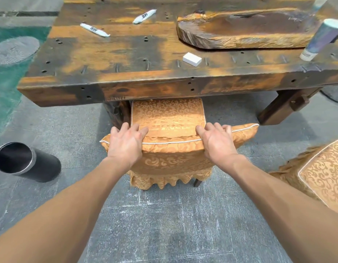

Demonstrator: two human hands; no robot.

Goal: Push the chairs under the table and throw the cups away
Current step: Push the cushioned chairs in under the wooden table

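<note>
Both hands grip the top of the backrest of a gold damask-covered chair (170,149): left hand (126,143) at its 9 o'clock end, right hand (216,142) at 3 o'clock, fingers curled over the piped edge. Seat partly under the dark, weathered wooden plank table (115,54). Tall pale paper cup (320,38) on the tabletop at 2 o'clock. Second gold-covered chair (321,173) at 4 o'clock, clear of the table. Black cylindrical bin (26,161) on grey stone floor at 9 o'clock.

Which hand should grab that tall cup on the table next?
Probably the right hand: the tall cup stands at the table's right end, on that side. The left hand would have to cross over.
</note>
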